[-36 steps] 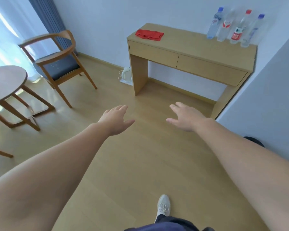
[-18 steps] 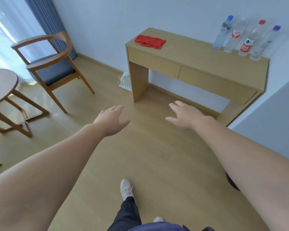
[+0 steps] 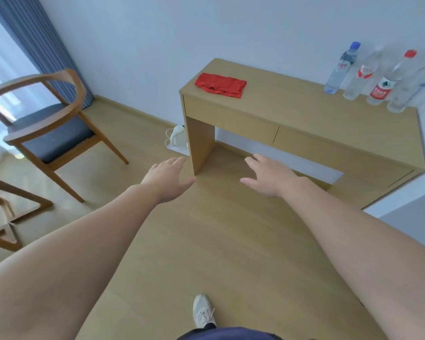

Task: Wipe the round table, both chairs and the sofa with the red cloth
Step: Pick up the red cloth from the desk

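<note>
Grips: left grip [image 3: 168, 179], right grip [image 3: 270, 176] spread, empty, over smooth wood floor [image 3: 206, 241].
Cloth: red cloth [image 3: 220, 85] crumpled beyond them, near table [image 3: 304, 114] edge.

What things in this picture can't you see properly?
- Round table: head view, the left edge cuts it off; mainly its legs show.
- Sofa and second chair: nowhere in the head view.
- White appliance on the floor: partly hidden behind the desk leg.
- Bottles: label text too small and blurred to read.
</note>
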Demonstrator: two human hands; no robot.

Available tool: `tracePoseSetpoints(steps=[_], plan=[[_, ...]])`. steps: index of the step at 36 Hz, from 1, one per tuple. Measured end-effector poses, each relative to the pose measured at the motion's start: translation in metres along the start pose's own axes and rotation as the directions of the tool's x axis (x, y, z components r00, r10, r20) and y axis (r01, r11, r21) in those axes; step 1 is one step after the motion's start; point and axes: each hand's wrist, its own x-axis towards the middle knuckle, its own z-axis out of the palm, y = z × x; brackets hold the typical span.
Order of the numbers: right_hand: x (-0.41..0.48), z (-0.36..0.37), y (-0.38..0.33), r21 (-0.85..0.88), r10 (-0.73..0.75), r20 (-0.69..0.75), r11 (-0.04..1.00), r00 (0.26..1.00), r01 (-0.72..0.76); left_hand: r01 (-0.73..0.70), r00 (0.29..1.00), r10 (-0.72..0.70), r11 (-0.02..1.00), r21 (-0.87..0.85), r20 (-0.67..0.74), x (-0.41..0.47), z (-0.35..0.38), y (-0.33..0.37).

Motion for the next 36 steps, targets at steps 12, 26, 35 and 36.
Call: tracePoseSetpoints(steps=[12, 26, 35, 36], plan=[[0.103, -0.025, 0.016, 0.025, 0.068, 0.023, 0.997, 0.997, -0.069, -0.053, 0.998, 0.053, 0.999, -0.004, 0.028, 0.112, -0.035, -0.027], [0.252, -0.063, 0.082, 0.020, 0.023, 0.023, 1.000, 0.999, -0.023, -0.012, 0.999, 0.013, 1.000, -0.021, 0.031, 0.263, -0.052, -0.021], [0.344, -0.107, 0.126, -0.034, -0.064, 0.019, 0.997, 0.998, 0.064, 0.023, 1.000, -0.022, 0.998, -0.062, 0.016, 0.355, -0.073, -0.002], [0.354, -0.110, 0.129, -0.033, -0.069, 0.017, 0.997, 0.997, 0.070, 0.023, 1.000, -0.022, 0.998, -0.065, 0.017, 0.363, -0.074, -0.002]])
